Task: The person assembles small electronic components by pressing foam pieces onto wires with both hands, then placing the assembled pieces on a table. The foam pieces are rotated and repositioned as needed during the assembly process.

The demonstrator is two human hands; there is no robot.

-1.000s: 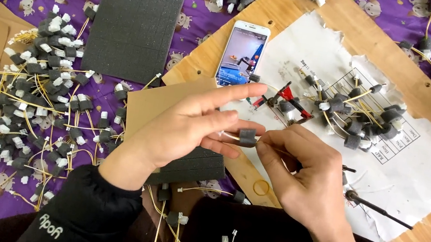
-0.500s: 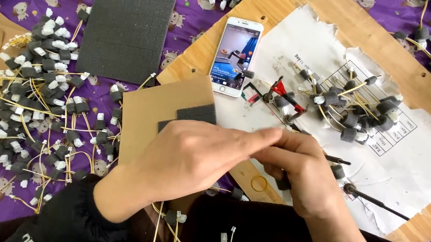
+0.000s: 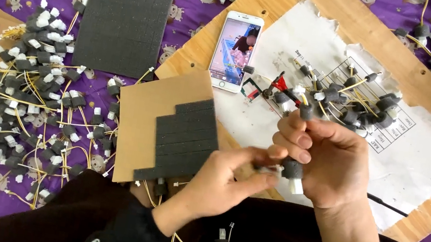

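My right hand point(image 3: 330, 159) is closed around a yellow-wired connector whose ends are wrapped in dark grey foam; one wrapped end point(image 3: 306, 111) sticks up above the fingers and another wrapped end with a white plug point(image 3: 292, 173) hangs below. My left hand point(image 3: 223, 182) reaches in from the left and pinches at that lower wrapped end with thumb and fingers. Both hands hover above the near edge of a wooden board point(image 3: 203, 50). A brown card with dark foam strips point(image 3: 185, 136) lies just left of the hands.
A phone point(image 3: 235, 49) with a lit screen rests on the board beside a torn white paper sheet point(image 3: 422, 165). Piles of foam-wrapped wired connectors point(image 3: 19, 84) cover the purple cloth at left, and another pile point(image 3: 345, 101) lies on the paper. A large foam sheet point(image 3: 126, 9) lies farther back.
The hands have lifted and drawn apart slightly; my right hand now holds the wired piece upright, and the left hand has slid lower to the bottom end.
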